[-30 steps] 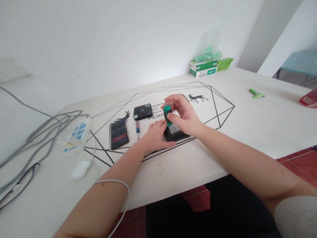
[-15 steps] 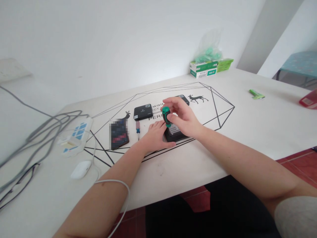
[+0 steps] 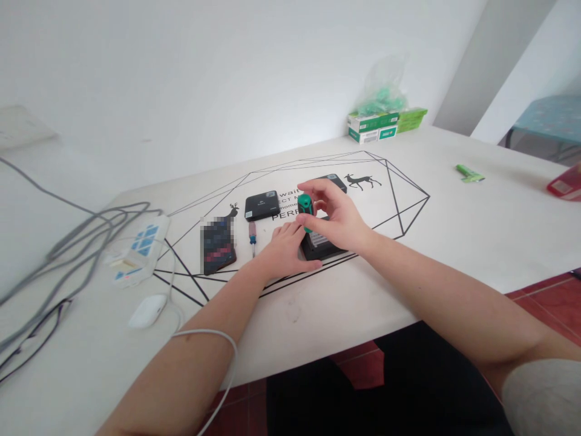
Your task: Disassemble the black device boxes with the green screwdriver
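Toward the table's [image 3: 354,290] front edge, a presumably light, rigid screwdriver [image 3: 305,204] is clamped by its handle in the right hand [image 3: 340,217]; the stiff case [image 3: 327,250] is edge-clasped by the left hand [image 3: 284,251].

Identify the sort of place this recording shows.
Probably a room in a home or small office, judging by the white printed table, the power strip and the red tiled floor.

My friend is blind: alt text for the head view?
A person's right grip holds a green-and-black screwdriver upright over a black box on a white table, the left grip touching the box. A phone and second screwdriver lie further left.
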